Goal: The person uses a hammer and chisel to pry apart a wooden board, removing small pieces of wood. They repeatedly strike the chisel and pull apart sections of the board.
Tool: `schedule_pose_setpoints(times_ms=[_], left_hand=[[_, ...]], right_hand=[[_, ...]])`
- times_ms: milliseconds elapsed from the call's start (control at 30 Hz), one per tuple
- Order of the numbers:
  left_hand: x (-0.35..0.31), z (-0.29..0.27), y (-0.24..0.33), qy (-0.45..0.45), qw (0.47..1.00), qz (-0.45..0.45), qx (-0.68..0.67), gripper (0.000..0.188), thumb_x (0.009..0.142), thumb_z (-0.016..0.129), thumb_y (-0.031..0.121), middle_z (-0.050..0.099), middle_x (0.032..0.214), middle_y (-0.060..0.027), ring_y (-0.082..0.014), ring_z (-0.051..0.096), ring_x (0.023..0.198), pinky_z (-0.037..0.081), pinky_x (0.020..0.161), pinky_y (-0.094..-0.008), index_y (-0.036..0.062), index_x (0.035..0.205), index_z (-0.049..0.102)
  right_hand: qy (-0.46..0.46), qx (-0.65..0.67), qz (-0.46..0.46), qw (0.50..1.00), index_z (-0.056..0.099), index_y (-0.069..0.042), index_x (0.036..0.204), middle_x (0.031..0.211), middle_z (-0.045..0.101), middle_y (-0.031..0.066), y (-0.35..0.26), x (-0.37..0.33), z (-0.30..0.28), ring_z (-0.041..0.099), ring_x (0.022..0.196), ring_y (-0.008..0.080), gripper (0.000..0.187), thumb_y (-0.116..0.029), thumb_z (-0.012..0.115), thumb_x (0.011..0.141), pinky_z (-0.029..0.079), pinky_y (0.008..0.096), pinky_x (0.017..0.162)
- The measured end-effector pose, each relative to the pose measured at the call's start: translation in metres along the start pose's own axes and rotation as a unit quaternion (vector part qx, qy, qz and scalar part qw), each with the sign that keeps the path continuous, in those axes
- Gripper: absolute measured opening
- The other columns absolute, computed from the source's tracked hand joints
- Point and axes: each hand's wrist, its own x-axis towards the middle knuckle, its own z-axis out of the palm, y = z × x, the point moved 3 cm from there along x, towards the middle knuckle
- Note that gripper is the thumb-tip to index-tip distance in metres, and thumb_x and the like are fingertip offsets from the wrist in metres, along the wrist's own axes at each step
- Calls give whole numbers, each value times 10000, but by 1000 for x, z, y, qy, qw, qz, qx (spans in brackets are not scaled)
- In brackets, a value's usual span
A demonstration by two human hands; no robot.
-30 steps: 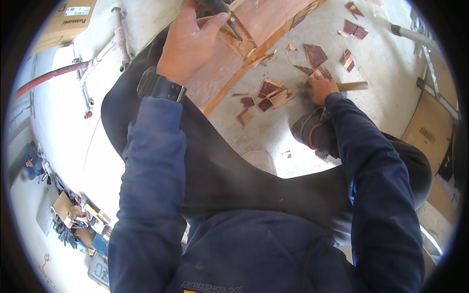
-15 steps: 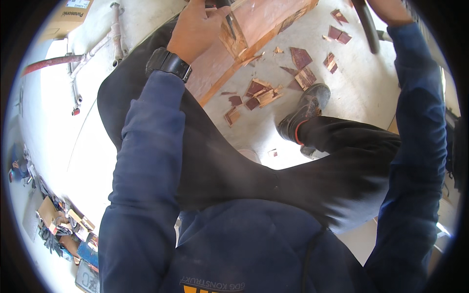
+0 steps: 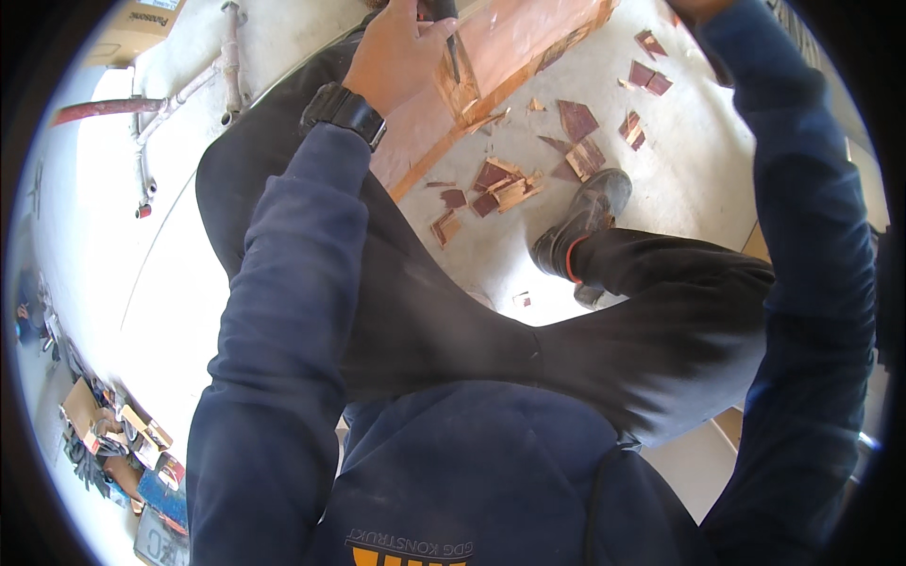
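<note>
My left hand [image 3: 392,57], with a black watch at its wrist, grips a chisel by its dark handle [image 3: 437,9]. The chisel's blade [image 3: 455,58] points down into a splintered notch at the edge of a long reddish wooden panel [image 3: 415,127]. At the top right, my right hand [image 3: 700,8] is cut off by the picture's edge. It is closed around a dark tool handle [image 3: 721,71], whose head is out of view. The panel slants past my left leg, its far end beyond the frame.
Broken reddish-brown wood chips [image 3: 505,184] lie on the pale floor beside my shoe [image 3: 596,203]. A metal pipe frame [image 3: 229,66] and a cardboard box [image 3: 132,33] stand at the upper left. Boxes and gloves [image 3: 94,434] are heaped at the lower left.
My right hand has swung left and inward with its dark tool, which now shows less. My left hand and the chisel have shifted slightly right. The panel and chips look unchanged.
</note>
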Motion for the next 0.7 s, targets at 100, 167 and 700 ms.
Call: schedule_pose_setpoints(times_ms=[100,167,700], left_hand=[[-2,0,7,5,999,41,-5,673,952,671,88,695,983,-185,-278,696,817,558,781,-384,-5,1539,355],[-3,1,5,10,999,-16,45,670,952,674,86,693,947,-182,-278,695,811,554,765,-390,-6,1535,358],[0,3,-5,20,999,17,26,572,947,693,112,705,935,-222,-331,716,872,559,773,-417,-35,1438,438]], right_hand=[[-127,-135,32,982,650,-6,1309,1157,714,271,-1,-3,9,686,1064,422,492,-422,522,1080,532,454,947],[-125,-55,91,987,646,-1,1303,1152,714,273,4,-6,9,688,1063,417,499,-430,520,1083,534,448,936],[-71,-49,63,994,620,33,1299,1145,704,293,15,-3,13,683,1081,447,528,-437,517,1081,536,462,940]])
